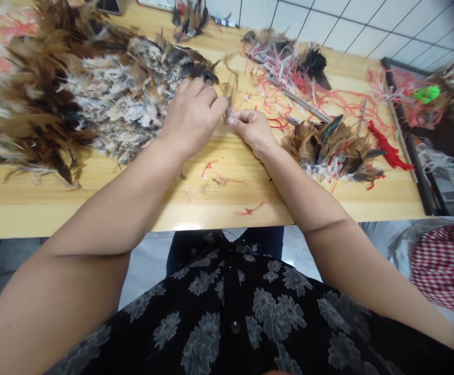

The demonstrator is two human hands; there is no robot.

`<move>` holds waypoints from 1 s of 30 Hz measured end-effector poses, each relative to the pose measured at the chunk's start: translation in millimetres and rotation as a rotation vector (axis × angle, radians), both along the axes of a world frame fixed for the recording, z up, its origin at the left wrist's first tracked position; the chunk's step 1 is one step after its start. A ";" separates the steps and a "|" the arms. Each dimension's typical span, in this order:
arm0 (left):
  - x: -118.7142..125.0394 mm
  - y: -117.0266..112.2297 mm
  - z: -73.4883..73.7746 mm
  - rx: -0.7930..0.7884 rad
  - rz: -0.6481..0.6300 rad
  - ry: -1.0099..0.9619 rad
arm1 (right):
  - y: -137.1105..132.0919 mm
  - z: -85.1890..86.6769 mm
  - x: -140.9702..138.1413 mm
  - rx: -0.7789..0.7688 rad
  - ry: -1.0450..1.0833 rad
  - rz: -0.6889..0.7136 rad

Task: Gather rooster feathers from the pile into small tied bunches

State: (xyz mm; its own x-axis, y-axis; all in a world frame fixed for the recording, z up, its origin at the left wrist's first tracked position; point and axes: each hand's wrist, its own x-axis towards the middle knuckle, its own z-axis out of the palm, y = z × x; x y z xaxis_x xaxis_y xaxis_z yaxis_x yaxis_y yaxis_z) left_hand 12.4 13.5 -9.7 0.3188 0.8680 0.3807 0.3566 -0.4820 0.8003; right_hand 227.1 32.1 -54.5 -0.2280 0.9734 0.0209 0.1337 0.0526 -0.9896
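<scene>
My left hand (pixel 192 115) and my right hand (pixel 252 129) meet over the middle of a wooden table (pixel 211 208). Both are closed in a pinch on a small bunch of brown feathers (pixel 230 94) that stands upright between them. A large heap of brown, black and white feathers (pixel 82 83) lies just left of my left hand and touches it. A smaller pile of brown feathers (pixel 330 148) lies right of my right wrist.
Tangled red and white strings (pixel 285 67) and a thin stick lie at the back of the table. A red cord (pixel 387 148) lies near the right edge. A dark rack (pixel 410 151) with more feathers stands to the right. A red-checked cloth (pixel 445 265) is below it.
</scene>
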 end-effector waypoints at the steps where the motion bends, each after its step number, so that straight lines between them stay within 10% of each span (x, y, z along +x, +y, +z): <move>1: 1.1 1.5 -2.1 0.006 0.012 -0.005 | -0.7 0.7 0.2 0.007 0.000 0.002; 16: -5.8 -3.0 -8.6 0.240 0.268 0.103 | -1.1 -3.2 -1.0 0.069 0.064 0.002; 30: 22.4 -15.4 -6.8 -0.233 0.248 -0.286 | -10.3 -5.7 -15.5 0.340 -0.472 -0.131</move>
